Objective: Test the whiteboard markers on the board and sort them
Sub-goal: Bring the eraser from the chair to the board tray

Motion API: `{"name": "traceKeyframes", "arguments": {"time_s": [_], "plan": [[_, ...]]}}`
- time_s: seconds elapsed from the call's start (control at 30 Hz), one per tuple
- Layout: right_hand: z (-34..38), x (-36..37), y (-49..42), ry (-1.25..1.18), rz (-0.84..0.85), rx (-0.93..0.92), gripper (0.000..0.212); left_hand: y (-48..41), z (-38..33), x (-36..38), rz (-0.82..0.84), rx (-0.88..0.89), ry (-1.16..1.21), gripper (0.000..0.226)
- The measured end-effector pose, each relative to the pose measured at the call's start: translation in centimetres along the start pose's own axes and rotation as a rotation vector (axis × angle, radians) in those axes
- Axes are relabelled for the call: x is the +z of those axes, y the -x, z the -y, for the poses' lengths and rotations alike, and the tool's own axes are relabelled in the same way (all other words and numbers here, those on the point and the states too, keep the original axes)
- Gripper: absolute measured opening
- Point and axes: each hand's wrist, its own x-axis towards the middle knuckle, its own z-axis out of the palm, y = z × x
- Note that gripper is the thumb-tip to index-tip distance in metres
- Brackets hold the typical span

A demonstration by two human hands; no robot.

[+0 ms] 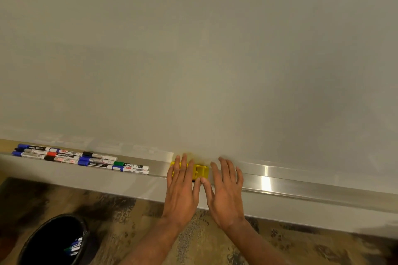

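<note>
Several whiteboard markers (pixel 79 158) with blue, black, red and green caps lie in rows on the metal tray (pixel 280 180) at the left, below the blank whiteboard (pixel 193 60). My left hand (pixel 182 183) lies flat with straight fingers over a yellow board eraser (pixel 201 171) on the tray. My right hand (pixel 225 187) rests flat beside it on the tray, fingers spread, its thumb near the eraser's right end. Neither hand holds a marker.
A black bin (pixel 53 241) stands on the patterned floor at the lower left, with a few markers (pixel 75 245) inside it. The tray runs on to the right with a bright glare spot on the metal.
</note>
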Motion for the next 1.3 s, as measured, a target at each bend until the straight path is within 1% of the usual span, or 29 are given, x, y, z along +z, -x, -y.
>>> {"name": "traceKeyframes", "arguments": {"time_s": [0.13, 0.27, 0.4, 0.57, 0.77, 0.87, 1.07, 1.3], "plan": [[-0.8, -4.7, 1.5, -0.017, -0.020, -0.004, 0.050, 1.4, -4.5, -1.6, 0.026, -0.039, -0.067, 0.069], [-2.3, -9.2, 3.3, -0.023, -0.044, -0.010, 0.057, 2.8, -8.7, -3.0, 0.028, -0.071, -0.116, 0.071], [-3.6, -13.8, 5.3, -0.011, -0.083, -0.020, 0.063, 4.2, -13.0, -4.8, 0.028, -0.061, -0.135, 0.076], [-5.0, -18.2, 7.8, 0.049, -0.109, 0.027, 0.067, 5.6, -17.4, -6.5, 0.017, 0.015, -0.136, 0.076], [-5.0, -21.9, 11.1, 0.085, -0.179, 0.096, 0.068, 6.8, -20.9, -7.9, 0.010, 0.133, -0.112, 0.072], [-4.5, -23.1, 12.7, 0.109, -0.191, 0.158, 0.069, 7.7, -22.2, -8.8, 0.026, 0.201, -0.089, 0.075], [-4.1, -26.0, 16.3, 0.154, -0.252, 0.263, 0.069, 9.7, -24.8, -9.2, 0.066, 0.315, -0.078, 0.073], [-6.8, -30.1, 21.5, 0.216, -0.317, 0.380, 0.069, 12.6, -30.1, -8.1, 0.124, 0.459, 0.008, 0.077]]}}
